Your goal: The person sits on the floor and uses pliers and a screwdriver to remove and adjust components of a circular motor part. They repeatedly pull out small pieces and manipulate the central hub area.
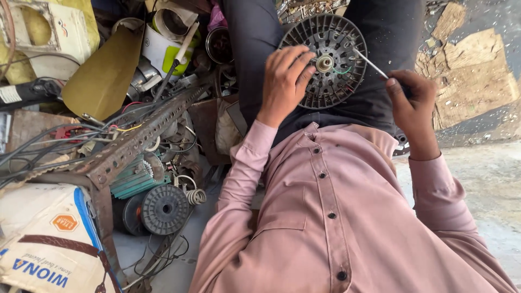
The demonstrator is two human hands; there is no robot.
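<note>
Head view, looking down the wearer's pink buttoned shirt [331, 217] to the lap. A round, dark, slotted motor housing [325, 59] rests tilted on the dark trousers [255, 38], its pale central hub [324, 63] facing the camera. The left hand [285, 81] lies on the housing's left half, grip closed over the ribs with the fingertips touching or just beside the hub. The right hand [412, 103] has its grip pinched shut on a thin metal tool [370, 63], probably a screwdriver or probe, whose tip reaches the housing's right half, near a short green wire [342, 70]; the handle end is hidden in the fist. Risk, as a judgement: the housing sits on cloth rather than on a counter, so pressure from the tool could tip it or roll it off the thigh; a slip of the tip could nick the green wire or run towards the left fingertips, which lie close to the tool's line. Room for moving: the right side is fairly free, with bare concrete floor [488, 179] and cardboard scraps [472, 70] beyond the right wrist. The left side is crowded, with a rusty perforated angle bar [141, 135] running diagonally, tangled wires [49, 138], a black spool [164, 209] and a white sack [38, 244] close by the left elbow, leaving little clearance for a swing in that direction.
</note>
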